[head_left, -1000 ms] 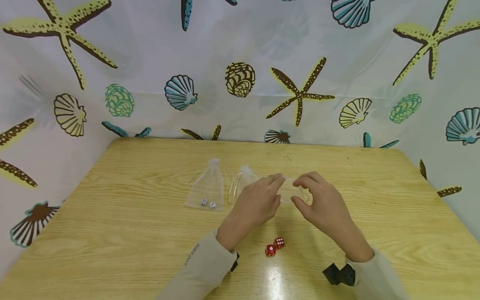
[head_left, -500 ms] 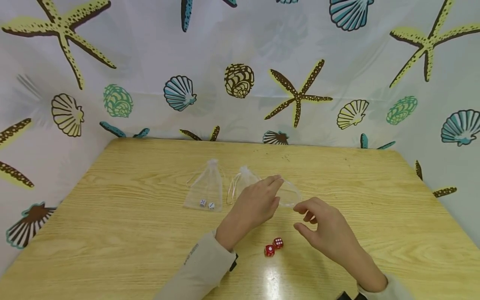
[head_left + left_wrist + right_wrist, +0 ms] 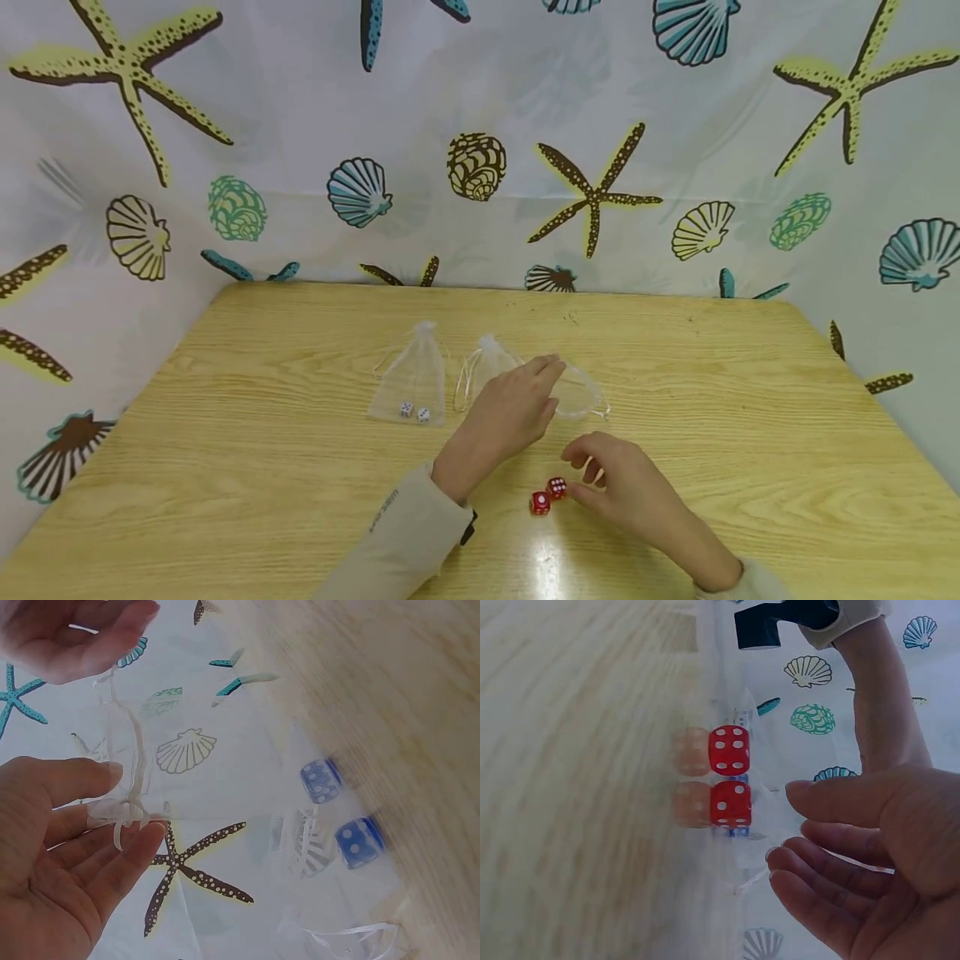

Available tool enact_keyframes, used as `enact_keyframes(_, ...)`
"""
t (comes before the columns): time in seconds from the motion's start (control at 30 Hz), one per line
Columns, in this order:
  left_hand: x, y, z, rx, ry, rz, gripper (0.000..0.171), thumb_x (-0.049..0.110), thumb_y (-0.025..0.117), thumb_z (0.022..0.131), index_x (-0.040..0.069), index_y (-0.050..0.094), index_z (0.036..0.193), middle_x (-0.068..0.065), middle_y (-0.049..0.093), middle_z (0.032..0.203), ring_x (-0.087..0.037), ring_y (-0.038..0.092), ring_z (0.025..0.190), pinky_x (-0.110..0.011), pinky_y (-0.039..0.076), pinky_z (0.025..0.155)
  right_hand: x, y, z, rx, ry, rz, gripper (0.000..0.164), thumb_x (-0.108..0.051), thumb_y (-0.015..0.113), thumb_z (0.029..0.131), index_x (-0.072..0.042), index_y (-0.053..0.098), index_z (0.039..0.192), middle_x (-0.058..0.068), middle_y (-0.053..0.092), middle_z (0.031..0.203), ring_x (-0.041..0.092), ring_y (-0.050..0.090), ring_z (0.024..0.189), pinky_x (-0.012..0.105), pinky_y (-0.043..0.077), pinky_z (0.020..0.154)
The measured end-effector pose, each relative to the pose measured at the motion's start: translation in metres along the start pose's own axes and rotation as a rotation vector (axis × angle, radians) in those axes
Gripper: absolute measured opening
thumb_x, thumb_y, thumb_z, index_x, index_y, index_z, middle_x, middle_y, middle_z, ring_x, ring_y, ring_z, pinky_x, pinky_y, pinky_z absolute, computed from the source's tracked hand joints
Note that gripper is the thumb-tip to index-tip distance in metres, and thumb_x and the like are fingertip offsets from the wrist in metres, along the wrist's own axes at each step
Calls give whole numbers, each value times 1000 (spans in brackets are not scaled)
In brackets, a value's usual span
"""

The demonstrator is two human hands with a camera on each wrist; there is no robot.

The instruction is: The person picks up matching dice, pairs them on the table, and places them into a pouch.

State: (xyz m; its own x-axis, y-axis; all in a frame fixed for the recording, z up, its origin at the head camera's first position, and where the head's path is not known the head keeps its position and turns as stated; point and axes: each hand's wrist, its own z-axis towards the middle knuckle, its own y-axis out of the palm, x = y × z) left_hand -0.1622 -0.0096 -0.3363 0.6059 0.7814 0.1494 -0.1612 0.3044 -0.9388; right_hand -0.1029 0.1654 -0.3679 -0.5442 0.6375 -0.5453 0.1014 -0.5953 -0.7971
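Observation:
My left hand [image 3: 513, 408] pinches the gathered-cord edge of a sheer white drawstring pouch [image 3: 577, 393], whose rounded mouth spreads out to the right of the fingers. In the left wrist view, thumb and fingers of the left hand [image 3: 82, 832] are at the pouch's ribbon [image 3: 136, 757]. My right hand [image 3: 626, 483] hovers beside two red dice [image 3: 540, 502], fingers loosely bent and parted. From the right wrist view, the gap between thumb and fingers of the right hand [image 3: 870, 855] faces the red dice [image 3: 730, 750], and it holds nothing.
Another sheer pouch [image 3: 420, 375] with two white dice [image 3: 407, 409] lies on the wooden table [image 3: 262, 467] at left. A second pouch [image 3: 487, 362] is partly hidden by the left hand; blue dice [image 3: 358, 842] show in the left wrist view. A shell-print cloth [image 3: 420, 108] surrounds the table.
My right hand has left the pouch's mouth and come down and toward me, to beside the red dice. The left hand stays at the pouch, whose mouth now lies more visible.

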Motion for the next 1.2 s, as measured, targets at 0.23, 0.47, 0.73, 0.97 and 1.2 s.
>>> enact_keyframes(0.23,-1,1,1,-20,-10,-21,43,14,63,92,3,54,132,-11,55,136,-24,68,95,-30,57,72,14,12,4,-76,70,105,24,2,72,75,-1,65,97,4,64,87,8,61,73,19,51,63)
enact_keyframes(0.47,-2,3,-1,-4,1,-28,42,13,64,91,2,54,131,-12,56,134,-24,68,93,-30,57,72,21,16,6,-144,69,168,17,-1,74,76,-6,66,90,-1,65,81,-1,55,68,18,49,60)
enact_keyframes(0.73,0,4,0,-6,14,-13,41,15,63,92,2,54,130,-12,56,134,-23,68,96,-28,57,71,22,19,7,-169,91,189,13,-2,73,78,-9,66,87,-4,62,74,-2,52,65,18,47,58)
enact_keyframes(0.97,2,4,0,2,19,14,40,15,64,92,3,55,129,-11,57,133,-23,67,100,-28,57,73,21,19,6,-138,84,174,12,-3,73,79,-9,66,87,-5,61,73,-2,52,66,18,47,58)
enact_keyframes(1.2,1,5,0,14,24,34,40,16,65,91,3,56,128,-11,58,131,-22,68,97,-28,57,71,16,13,6,8,50,100,13,-3,72,79,-12,66,86,-6,64,78,-1,54,69,18,48,57)
